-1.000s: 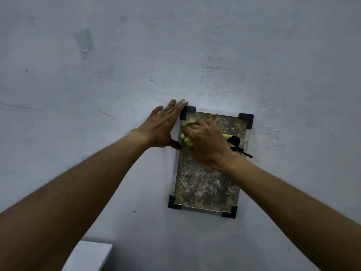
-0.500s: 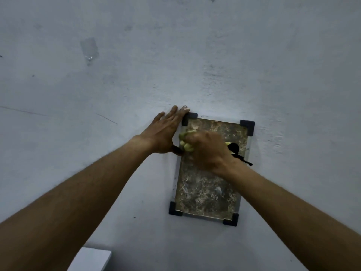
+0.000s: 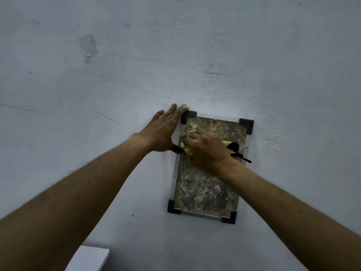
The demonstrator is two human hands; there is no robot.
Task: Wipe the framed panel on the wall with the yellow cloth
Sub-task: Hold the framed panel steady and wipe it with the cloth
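A framed panel (image 3: pixel 205 188) with a mottled brown-grey face, thin silver rim and black corner caps hangs on the pale wall. My right hand (image 3: pixel 208 151) presses a bunched yellow cloth (image 3: pixel 185 140) against the panel's upper left part, fingers curled over it. A black tag of the cloth (image 3: pixel 234 147) sticks out to the right of my wrist. My left hand (image 3: pixel 163 132) lies flat on the wall beside the panel's left edge, fingers straight, fingertips at the top left corner cap and thumb by the rim.
The wall (image 3: pixel 195 55) is pale grey with scuffs and a patch of clear tape (image 3: pixel 88 45) at the upper left. The corner of a white surface (image 3: pixel 88 259) shows at the bottom edge, below my left forearm.
My right hand with the cloth has shifted slightly over the panel's upper left area. The left hand has stayed in place on the wall. The view has tilted up a little.
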